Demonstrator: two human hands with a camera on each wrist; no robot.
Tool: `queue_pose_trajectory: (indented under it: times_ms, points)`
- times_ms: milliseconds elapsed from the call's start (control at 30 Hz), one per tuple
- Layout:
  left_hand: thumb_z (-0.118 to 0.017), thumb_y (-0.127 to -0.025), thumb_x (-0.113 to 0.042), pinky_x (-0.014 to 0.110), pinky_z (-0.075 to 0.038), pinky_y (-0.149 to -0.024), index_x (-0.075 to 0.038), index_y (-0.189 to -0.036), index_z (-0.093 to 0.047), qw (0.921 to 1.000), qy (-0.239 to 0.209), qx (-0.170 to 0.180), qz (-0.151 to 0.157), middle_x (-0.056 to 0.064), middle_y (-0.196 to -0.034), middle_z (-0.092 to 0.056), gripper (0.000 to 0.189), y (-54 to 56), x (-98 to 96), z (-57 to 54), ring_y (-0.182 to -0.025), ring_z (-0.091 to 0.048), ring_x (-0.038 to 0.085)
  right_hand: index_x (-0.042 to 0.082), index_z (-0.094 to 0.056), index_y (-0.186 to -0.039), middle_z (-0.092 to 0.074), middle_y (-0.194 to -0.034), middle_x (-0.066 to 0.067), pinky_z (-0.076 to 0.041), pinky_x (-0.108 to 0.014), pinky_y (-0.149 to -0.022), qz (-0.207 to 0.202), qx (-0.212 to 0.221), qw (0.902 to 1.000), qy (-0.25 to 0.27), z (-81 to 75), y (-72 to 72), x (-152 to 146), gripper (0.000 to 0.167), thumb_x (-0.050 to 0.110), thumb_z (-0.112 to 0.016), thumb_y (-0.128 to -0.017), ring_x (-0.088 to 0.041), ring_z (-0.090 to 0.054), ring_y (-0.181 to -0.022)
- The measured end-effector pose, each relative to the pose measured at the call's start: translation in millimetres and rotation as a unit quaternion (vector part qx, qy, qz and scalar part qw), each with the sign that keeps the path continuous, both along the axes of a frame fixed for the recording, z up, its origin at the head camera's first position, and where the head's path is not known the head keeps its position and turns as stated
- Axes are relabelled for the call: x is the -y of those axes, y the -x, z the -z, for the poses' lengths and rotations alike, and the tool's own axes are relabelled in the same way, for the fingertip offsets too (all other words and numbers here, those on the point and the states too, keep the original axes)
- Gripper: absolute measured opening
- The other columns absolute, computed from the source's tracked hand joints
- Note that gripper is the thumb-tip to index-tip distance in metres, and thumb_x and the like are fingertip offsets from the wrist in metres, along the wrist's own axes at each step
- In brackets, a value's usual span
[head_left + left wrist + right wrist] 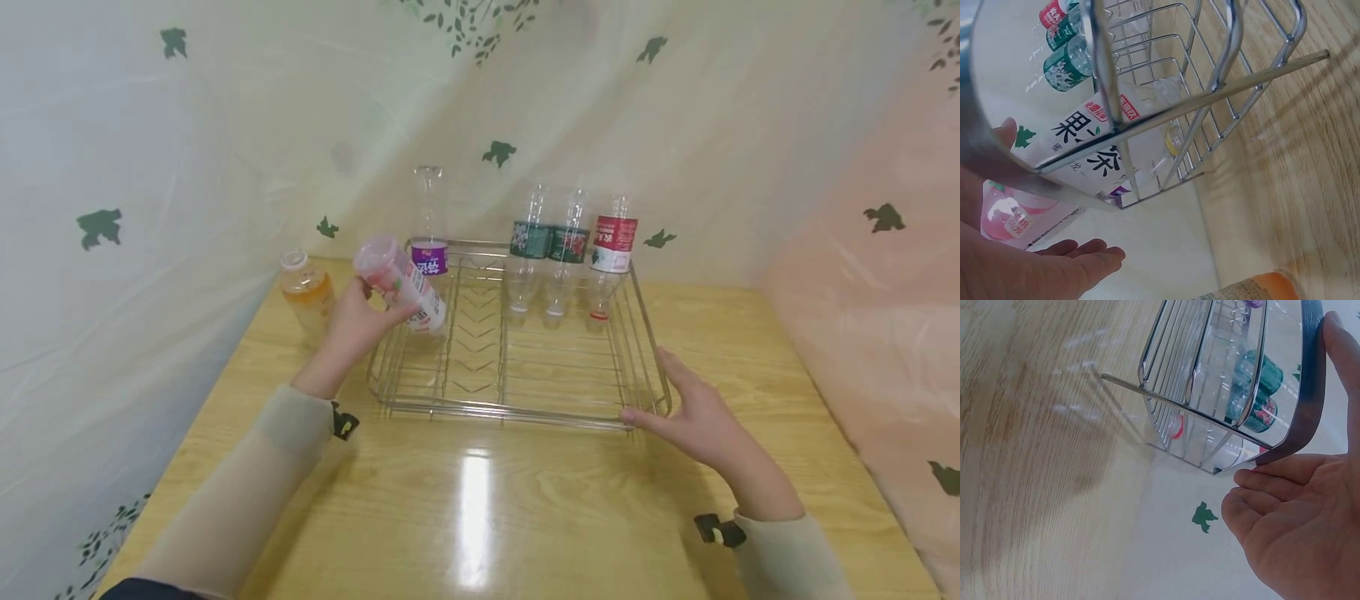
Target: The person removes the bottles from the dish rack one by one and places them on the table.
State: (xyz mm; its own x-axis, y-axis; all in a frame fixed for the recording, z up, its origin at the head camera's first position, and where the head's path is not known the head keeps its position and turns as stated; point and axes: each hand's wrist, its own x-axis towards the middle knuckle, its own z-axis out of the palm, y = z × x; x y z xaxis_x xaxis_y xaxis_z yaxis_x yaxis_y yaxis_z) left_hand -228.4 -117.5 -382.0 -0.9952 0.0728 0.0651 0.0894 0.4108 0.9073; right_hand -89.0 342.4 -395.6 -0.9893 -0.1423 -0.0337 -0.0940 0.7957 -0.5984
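My left hand grips a pink-and-white bottle, thumb along the near side and fingers round the far side. I hold it neck down and tilted over the left end of a wire rack, its base raised toward my left; in the left wrist view its lower end shows behind the rack's bars, and large dark characters run along its label. My right hand grips the rack's near right corner — thumb against the front rim, fingers at the side rail. Inside the rack, along the back, other bottles stand upside down. At the left is a purple-labelled bottle, just beyond the one I hold. Over to the right, a green-labelled bottle stands close beside a second green bottle, and next to that comes a red-and-white-labelled bottle with its red cap at the bottom. Outside the rack, left of my left hand, an orange-labelled bottle stands on the table with its white cap up. The table is pale wood, with a bright streak of reflected light — and behind it hangs a pale sheet with dark green shapes.
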Motion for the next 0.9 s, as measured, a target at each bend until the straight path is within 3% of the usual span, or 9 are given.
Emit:
queue_pose_trajectory:
  times_ms: [533,900]
  points:
    - [-0.086,-0.084,-0.034,0.05,-0.048,-0.104,-0.005,-0.144,-0.047,0.9997,-0.026,0.005,-0.002,0.015,-0.141,-0.055,0.077,10.7,-6.2,4.8,-0.127,-0.053,0.034,0.002,-0.012,-0.162,-0.02,-0.162,-0.028,-0.027,-0.073,-0.108,0.005,-0.009,0.9999,-0.006,2.9,1.0,0,0.117,0.054,-0.081,-0.083,-0.055,-0.023,-0.142]
    - [-0.088,-0.081,-0.035,0.05,-0.047,-0.104,-0.004,-0.147,-0.042,0.9983,-0.042,0.039,-0.006,0.017,-0.143,-0.051,0.086,11.5,-6.8,10.8,-0.129,-0.051,0.034,0.002,-0.013,-0.162,-0.02,-0.162,-0.028,-0.027,-0.073,-0.108,0.007,-0.009,0.9999,-0.005,4.0,1.5,1,0.117,0.054,-0.081,-0.083,-0.055,-0.023,-0.142]
